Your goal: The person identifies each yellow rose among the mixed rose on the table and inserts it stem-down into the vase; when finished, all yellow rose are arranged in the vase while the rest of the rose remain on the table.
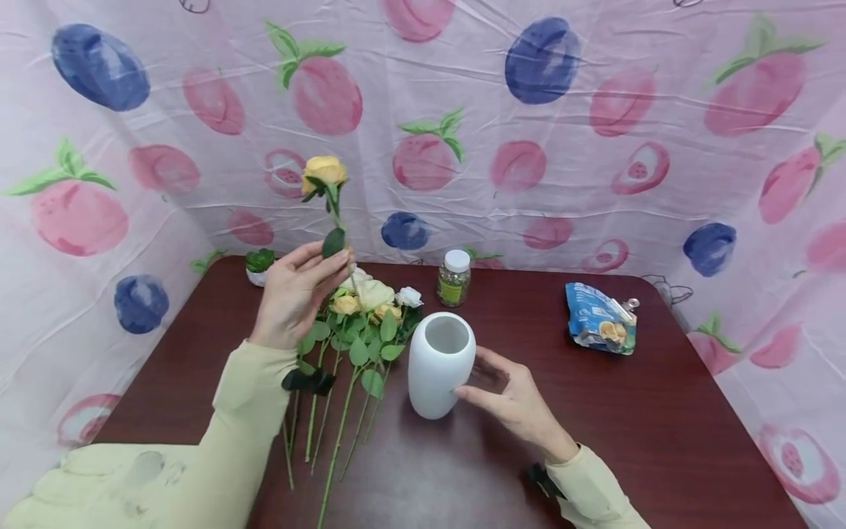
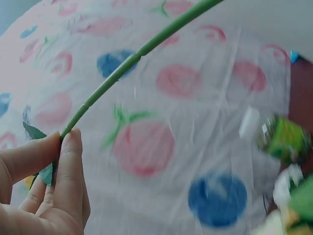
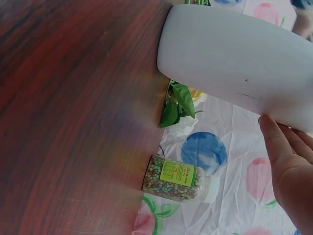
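My left hand (image 1: 294,297) pinches the stem of a yellow rose (image 1: 324,173) between thumb and fingers. The rose is held bloom up above the table's left half. In the left wrist view its bare green stem (image 2: 115,76) slants up past the fingertips. A white vase (image 1: 436,375) stands upright on the table, its mouth facing up. At the vase's right side, my right hand (image 1: 518,404) holds it with the thumb in front; the other fingertips are partly hidden behind it. Left of the vase, several white and yellow roses (image 1: 373,294) lie with long leafy stems.
Behind the vase stands a white-capped jar (image 1: 453,279) of small coloured pellets. A blue snack bag (image 1: 598,317) with a clip lies at the right of the dark red table (image 1: 661,426). A small potted plant (image 1: 259,264) is at the back left. Fruit-printed cloth surrounds the table.
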`<state>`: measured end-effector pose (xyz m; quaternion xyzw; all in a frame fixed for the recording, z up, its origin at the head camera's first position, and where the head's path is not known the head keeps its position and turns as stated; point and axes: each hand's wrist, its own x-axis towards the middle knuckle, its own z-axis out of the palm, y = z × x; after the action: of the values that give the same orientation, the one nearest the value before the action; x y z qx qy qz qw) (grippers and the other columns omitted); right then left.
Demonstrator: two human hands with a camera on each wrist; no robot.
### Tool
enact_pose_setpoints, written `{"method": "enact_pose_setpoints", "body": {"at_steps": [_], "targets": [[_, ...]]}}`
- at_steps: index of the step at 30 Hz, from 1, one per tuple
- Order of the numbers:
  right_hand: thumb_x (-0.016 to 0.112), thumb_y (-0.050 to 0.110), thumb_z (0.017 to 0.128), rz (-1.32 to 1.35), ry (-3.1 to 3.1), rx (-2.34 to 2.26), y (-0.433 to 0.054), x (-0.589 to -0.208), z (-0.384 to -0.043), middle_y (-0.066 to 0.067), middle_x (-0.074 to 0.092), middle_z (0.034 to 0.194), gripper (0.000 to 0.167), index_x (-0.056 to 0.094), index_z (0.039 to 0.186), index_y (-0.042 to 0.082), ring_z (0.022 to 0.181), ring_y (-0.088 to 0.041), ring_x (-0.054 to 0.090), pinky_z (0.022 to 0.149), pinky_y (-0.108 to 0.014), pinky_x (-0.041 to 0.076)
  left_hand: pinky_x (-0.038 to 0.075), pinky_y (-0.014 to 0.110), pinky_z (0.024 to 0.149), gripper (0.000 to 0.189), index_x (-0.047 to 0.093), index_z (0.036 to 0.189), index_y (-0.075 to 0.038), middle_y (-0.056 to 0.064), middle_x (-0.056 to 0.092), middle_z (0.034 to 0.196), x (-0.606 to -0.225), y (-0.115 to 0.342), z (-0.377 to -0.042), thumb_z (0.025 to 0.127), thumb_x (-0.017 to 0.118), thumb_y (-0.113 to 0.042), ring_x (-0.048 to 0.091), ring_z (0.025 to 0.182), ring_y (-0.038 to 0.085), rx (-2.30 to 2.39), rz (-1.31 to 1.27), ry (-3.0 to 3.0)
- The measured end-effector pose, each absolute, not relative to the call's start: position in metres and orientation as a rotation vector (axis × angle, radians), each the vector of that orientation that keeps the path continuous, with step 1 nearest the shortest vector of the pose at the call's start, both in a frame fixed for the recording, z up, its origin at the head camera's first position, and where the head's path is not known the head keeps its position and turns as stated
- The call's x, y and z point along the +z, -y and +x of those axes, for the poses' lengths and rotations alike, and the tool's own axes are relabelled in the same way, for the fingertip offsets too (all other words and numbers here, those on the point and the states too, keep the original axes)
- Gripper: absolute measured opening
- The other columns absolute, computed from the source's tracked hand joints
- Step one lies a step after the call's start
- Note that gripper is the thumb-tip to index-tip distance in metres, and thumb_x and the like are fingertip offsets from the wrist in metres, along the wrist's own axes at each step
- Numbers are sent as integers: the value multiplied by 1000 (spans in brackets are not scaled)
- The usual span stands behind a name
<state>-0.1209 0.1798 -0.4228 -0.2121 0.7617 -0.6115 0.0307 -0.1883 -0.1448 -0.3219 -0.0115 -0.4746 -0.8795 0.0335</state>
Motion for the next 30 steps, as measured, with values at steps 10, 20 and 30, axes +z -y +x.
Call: {"method": "enact_pose_setpoints", "body": {"at_steps": [10,20,30], "targets": [[82,11,88,-667,-2363,-1875,-181,-424,-121,-7,67,135,56,61,141,13,121,-19,67,100,-46,57,62,26,83,17,73,106,-2,11,79,96,-293,98,-206,92,71,7,78,88,19,-2689,-174,1487],[82,13,88,-648,-2358,-1868,-182,-424,-121,-7,66,137,58,60,142,14,123,-20,67,100,-45,57,63,28,80,16,74,101,-3,11,78,91,-266,70,-216,91,72,9,77,83,19,-2661,-280,1434],[82,12,88,-646,-2346,-1876,-180,-423,-120,-8,67,137,58,60,142,13,123,-21,67,101,-50,55,63,40,86,18,72,105,2,6,78,88,-289,42,-205,89,72,11,77,80,16,-2659,-275,1635]]}}
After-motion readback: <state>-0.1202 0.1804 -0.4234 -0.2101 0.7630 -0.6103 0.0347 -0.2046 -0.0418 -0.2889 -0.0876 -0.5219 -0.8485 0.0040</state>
